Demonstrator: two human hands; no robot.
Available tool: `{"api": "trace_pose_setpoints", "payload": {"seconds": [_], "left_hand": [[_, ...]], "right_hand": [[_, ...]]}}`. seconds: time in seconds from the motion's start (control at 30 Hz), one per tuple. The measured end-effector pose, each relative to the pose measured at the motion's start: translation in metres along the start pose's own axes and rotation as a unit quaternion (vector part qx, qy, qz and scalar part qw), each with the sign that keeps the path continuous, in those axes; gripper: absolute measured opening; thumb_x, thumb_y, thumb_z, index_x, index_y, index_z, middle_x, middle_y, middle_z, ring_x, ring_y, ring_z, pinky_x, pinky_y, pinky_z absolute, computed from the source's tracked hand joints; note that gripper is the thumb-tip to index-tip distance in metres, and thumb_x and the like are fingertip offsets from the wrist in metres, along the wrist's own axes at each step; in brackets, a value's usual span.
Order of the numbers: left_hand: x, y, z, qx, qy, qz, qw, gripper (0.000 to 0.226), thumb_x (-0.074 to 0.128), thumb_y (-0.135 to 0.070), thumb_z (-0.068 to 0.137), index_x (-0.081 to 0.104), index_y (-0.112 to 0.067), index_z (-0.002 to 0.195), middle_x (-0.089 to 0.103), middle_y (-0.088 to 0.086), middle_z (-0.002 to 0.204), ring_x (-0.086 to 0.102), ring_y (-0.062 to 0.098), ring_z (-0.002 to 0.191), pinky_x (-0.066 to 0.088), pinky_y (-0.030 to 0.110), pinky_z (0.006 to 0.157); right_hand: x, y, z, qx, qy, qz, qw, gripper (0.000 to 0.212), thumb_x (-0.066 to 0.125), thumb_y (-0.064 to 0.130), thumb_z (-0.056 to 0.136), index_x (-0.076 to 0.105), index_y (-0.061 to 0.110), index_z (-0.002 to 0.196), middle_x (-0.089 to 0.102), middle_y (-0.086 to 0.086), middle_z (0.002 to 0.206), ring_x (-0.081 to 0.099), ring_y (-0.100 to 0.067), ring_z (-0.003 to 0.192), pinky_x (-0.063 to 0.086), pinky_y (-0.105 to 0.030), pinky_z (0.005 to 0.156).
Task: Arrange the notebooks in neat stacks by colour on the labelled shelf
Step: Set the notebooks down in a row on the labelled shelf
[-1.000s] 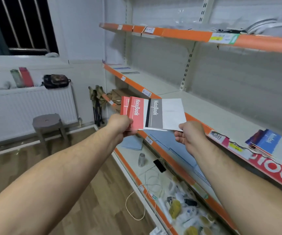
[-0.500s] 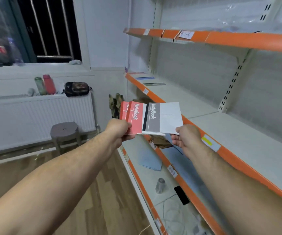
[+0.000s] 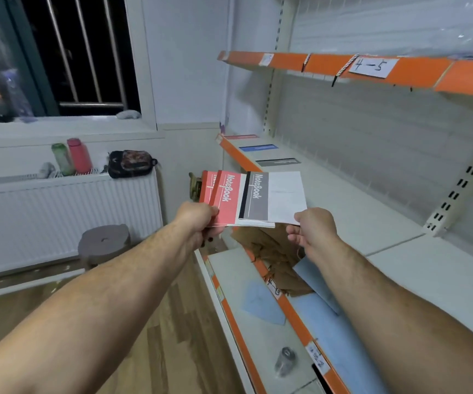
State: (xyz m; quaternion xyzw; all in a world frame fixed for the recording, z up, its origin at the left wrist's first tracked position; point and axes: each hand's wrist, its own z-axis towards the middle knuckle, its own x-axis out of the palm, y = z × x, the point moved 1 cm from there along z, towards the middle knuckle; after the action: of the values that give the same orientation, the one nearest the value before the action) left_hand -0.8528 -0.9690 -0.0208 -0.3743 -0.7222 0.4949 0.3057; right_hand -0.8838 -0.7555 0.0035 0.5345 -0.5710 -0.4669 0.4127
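My left hand (image 3: pixel 198 220) grips a fan of red notebooks (image 3: pixel 225 199) by their lower left corner. Over them lies a grey and white notebook (image 3: pixel 275 199); my right hand (image 3: pixel 312 231) pinches its lower right corner. All are held in the air in front of the middle shelf (image 3: pixel 352 211), which has an orange front edge. At that shelf's far end lie three flat stacks: a red one (image 3: pixel 241 136), a blue one (image 3: pixel 258 147) and a grey one (image 3: pixel 278 162).
An upper orange-edged shelf carries a paper label reading 4-5 (image 3: pixel 372 66). The lower shelf (image 3: pixel 238 280) holds brown paper, blue sheets and a small jar (image 3: pixel 285 361). To the left stand a radiator (image 3: pixel 67 214), a round stool (image 3: pixel 103 243), bottles and a pouch.
The view has swung left and up along the shelving; the blue notebooks at the right have left the frame. Both hands keep the same hold on the fanned notebooks.
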Motion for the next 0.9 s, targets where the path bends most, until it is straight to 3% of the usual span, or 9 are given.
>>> {"api": "trace_pose_setpoints", "payload": {"seconds": [0.13,0.33,0.43,0.57,0.7,0.8,0.9], "left_hand": [[0.001,-0.013,0.071,-0.003,0.013,-0.004,1.000,0.014,0.058,-0.010,0.099,0.056,-0.006,0.112,0.072,0.007,0.085,0.070,0.016,0.065,0.051,0.025,0.044],[-0.009,-0.060,0.187,-0.011,0.052,0.004,0.999,0.003,0.056,-0.009,0.100,0.054,-0.011,0.100,0.071,0.008,0.093,0.070,0.018,0.073,0.051,0.023,0.042],[-0.019,-0.089,0.242,-0.004,0.059,0.018,0.998,0.006,0.056,-0.009,0.100,0.054,-0.011,0.095,0.071,0.010,0.095,0.070,0.020,0.076,0.050,0.023,0.040],[-0.026,-0.117,0.309,-0.006,0.066,0.016,0.998,0.005,0.056,-0.008,0.100,0.054,-0.008,0.104,0.071,0.010,0.093,0.068,0.019,0.070,0.049,0.021,0.038],[-0.018,-0.133,0.369,-0.017,0.086,0.016,0.996,0.006,0.054,-0.006,0.099,0.055,-0.007,0.106,0.072,0.010,0.095,0.070,0.019,0.070,0.051,0.025,0.040],[-0.001,-0.146,0.414,-0.023,0.093,0.027,0.995,0.007,0.054,-0.008,0.099,0.059,-0.008,0.095,0.073,0.008,0.087,0.070,0.018,0.065,0.060,0.032,0.052],[0.020,-0.162,0.454,-0.004,0.108,0.033,0.994,0.017,0.049,-0.005,0.101,0.057,-0.010,0.087,0.071,0.006,0.078,0.068,0.016,0.062,0.058,0.027,0.047]], "right_hand": [[0.041,0.004,0.055,0.004,-0.022,-0.001,1.000,0.026,0.041,0.000,0.096,0.054,0.013,0.078,0.061,-0.013,0.073,0.054,-0.015,0.052,0.046,-0.025,0.045],[0.128,0.024,0.136,0.007,-0.048,0.000,0.999,0.022,0.042,0.000,0.096,0.055,0.010,0.080,0.062,-0.014,0.073,0.054,-0.016,0.052,0.047,-0.025,0.043],[0.171,0.042,0.174,0.008,-0.065,-0.002,0.998,0.022,0.043,0.000,0.097,0.054,0.008,0.079,0.060,-0.014,0.069,0.054,-0.016,0.052,0.047,-0.023,0.041],[0.211,0.059,0.225,0.009,-0.083,0.009,0.996,0.018,0.044,0.001,0.095,0.057,0.008,0.085,0.066,-0.017,0.076,0.055,-0.016,0.050,0.046,-0.024,0.040],[0.237,0.071,0.270,0.010,-0.084,0.017,0.996,0.017,0.044,0.001,0.096,0.056,0.009,0.088,0.062,-0.008,0.057,0.054,-0.014,0.046,0.045,-0.022,0.040],[0.255,0.078,0.313,0.000,-0.095,0.012,0.995,0.016,0.044,0.002,0.096,0.057,0.008,0.089,0.063,-0.010,0.063,0.055,-0.014,0.049,0.047,-0.024,0.045],[0.270,0.085,0.360,-0.013,-0.090,0.013,0.996,0.017,0.044,0.001,0.096,0.057,0.007,0.087,0.065,-0.012,0.068,0.056,-0.016,0.053,0.047,-0.027,0.048]]}}
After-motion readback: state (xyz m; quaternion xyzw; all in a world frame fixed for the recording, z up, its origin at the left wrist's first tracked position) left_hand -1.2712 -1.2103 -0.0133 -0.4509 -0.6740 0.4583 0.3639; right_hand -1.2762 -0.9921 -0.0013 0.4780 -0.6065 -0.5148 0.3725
